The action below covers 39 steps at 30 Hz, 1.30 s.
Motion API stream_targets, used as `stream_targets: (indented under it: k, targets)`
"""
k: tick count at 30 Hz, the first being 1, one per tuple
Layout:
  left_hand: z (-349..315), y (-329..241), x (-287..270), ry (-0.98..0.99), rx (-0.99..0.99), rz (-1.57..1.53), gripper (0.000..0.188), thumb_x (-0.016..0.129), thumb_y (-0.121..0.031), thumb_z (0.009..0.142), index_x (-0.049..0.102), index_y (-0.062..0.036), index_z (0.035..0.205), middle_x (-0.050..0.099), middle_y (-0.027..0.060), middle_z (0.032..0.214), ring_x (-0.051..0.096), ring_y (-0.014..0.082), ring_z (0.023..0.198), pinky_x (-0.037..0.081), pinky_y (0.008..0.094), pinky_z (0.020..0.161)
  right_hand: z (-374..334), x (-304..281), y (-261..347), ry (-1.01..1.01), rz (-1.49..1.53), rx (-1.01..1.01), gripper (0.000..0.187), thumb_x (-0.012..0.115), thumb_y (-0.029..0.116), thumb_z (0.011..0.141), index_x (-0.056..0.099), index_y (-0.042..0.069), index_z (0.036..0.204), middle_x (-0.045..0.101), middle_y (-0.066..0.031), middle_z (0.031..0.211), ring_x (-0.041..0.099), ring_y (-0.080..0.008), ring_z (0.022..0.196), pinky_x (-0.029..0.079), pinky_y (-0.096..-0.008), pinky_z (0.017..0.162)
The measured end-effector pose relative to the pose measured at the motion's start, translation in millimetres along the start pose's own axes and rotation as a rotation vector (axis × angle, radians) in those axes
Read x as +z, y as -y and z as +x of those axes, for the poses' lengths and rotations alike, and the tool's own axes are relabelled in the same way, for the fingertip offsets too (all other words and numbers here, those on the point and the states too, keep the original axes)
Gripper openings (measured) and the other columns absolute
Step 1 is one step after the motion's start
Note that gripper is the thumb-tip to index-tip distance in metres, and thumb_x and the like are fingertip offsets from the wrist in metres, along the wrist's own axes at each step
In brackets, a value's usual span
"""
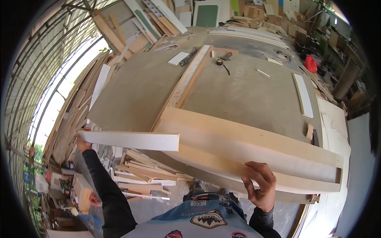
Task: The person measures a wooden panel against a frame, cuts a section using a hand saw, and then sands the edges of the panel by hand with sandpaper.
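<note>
My left hand (84, 143) is closed round the far left end of a narrow white-faced board (131, 139). The board's other end reaches over a long shallow wooden trough (222, 123) with pale plywood sides, which lies across the near part of the worktable. At the trough's near side is my right hand (262, 184), its fingers curled and the thumb apart. Nothing shows between them; the fingertips are slightly blurred, and whether they touch the wood I cannot tell. A long wooden piece with a speckled white face (190, 75) runs from the trough toward the far side.
On the worktable (246, 89) lie a tape measure (219, 62), a hand tool (227, 56), a black tool (188, 56) and a white strip (303, 95). Wood offcuts (147, 166) are piled below the near left edge. More boards lean at the left and back.
</note>
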<state>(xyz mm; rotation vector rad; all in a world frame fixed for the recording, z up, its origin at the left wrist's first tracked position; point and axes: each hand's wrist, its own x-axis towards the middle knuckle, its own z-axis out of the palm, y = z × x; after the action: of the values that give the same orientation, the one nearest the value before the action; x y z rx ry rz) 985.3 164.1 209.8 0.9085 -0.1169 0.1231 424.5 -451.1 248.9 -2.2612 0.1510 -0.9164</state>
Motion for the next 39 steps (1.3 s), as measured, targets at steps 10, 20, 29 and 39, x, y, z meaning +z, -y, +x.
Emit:
stream_targets:
  k: [10, 20, 29, 39]
  targets:
    - [125.8, 93.7, 58.8, -0.119, -0.114, 0.053, 0.053, 0.023, -0.032, 0.108, 0.05, 0.0129, 0.112, 0.059, 0.0224, 0.1, 0.061, 0.0351, 0.095, 0.053, 0.0482, 0.096, 20.9, 53.3, 24.1, -0.038, -0.311, 0.151, 0.038, 0.077, 0.002, 0.065, 0.07, 0.002, 0.102, 0.068, -0.0115, 0.105, 0.064, -0.0332, 0.086, 0.052, -0.0416, 0.074]
    - [158.7, 131.5, 70.8, -0.122, -0.129, 0.088, 0.053, 0.029, -0.033, 0.107, 0.049, 0.0131, 0.123, 0.06, 0.0222, 0.111, 0.063, 0.034, 0.103, 0.052, 0.045, 0.101, 29.1, 74.0, 29.9, -0.147, -0.391, 0.236, 0.038, 0.074, 0.0, 0.063, 0.071, 0.003, 0.101, 0.071, -0.0112, 0.104, 0.065, -0.033, 0.086, 0.053, -0.0416, 0.076]
    - [122.7, 153.5, 80.0, -0.112, -0.117, 0.133, 0.052, 0.032, -0.032, 0.107, 0.048, 0.0138, 0.123, 0.06, 0.0243, 0.111, 0.063, 0.0356, 0.1, 0.055, 0.0449, 0.097, 29.8, 77.6, 29.5, -0.176, -0.452, 0.248, 0.032, 0.076, 0.006, 0.069, 0.072, 0.002, 0.1, 0.071, -0.0117, 0.102, 0.066, -0.0325, 0.085, 0.053, -0.0414, 0.076]
    - [-81.7, 222.4, 214.6, -0.083, -0.123, -0.003, 0.042, 0.039, -0.036, 0.104, 0.049, 0.002, 0.119, 0.061, 0.0194, 0.113, 0.064, 0.037, 0.104, 0.056, 0.0466, 0.094, 32.0, 78.7, 36.4, -0.276, -0.457, 0.301, 0.03, 0.081, 0.007, 0.067, 0.074, 0.005, 0.097, 0.069, -0.0094, 0.104, 0.063, -0.0306, 0.09, 0.052, -0.0416, 0.076]
